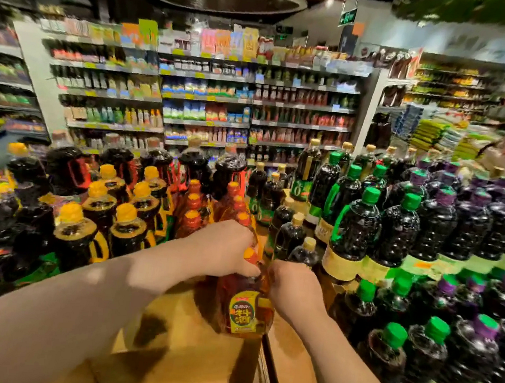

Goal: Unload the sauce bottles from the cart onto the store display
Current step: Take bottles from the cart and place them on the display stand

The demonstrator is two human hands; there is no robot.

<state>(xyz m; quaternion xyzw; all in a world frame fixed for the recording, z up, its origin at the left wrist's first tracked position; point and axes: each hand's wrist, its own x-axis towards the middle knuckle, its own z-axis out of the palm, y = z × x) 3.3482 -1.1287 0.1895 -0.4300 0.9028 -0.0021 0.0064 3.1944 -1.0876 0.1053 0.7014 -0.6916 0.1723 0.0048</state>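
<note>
Amber sauce bottle (247, 304), orange cap, yellow-green label facing the camera, upright on the brown display surface (182, 353). Just behind, a row of like amber bottles (193, 213); dark bottles on both sides.

Both hands, left (226, 248) and right (292, 285), reach forward with fingers curled, gripping.

A bottle (247, 304) stands at the centre of the desk (188, 360), with the left hand (226, 248) on its top and the right hand (293, 287) against its 3 o'clock side. Handled jugs (90, 223) crowd the 9 to 11 o'clock side, tall bottles (428, 243) the 1 to 4 o'clock side. Shelves (208, 98) stand behind at 12 o'clock.
</note>
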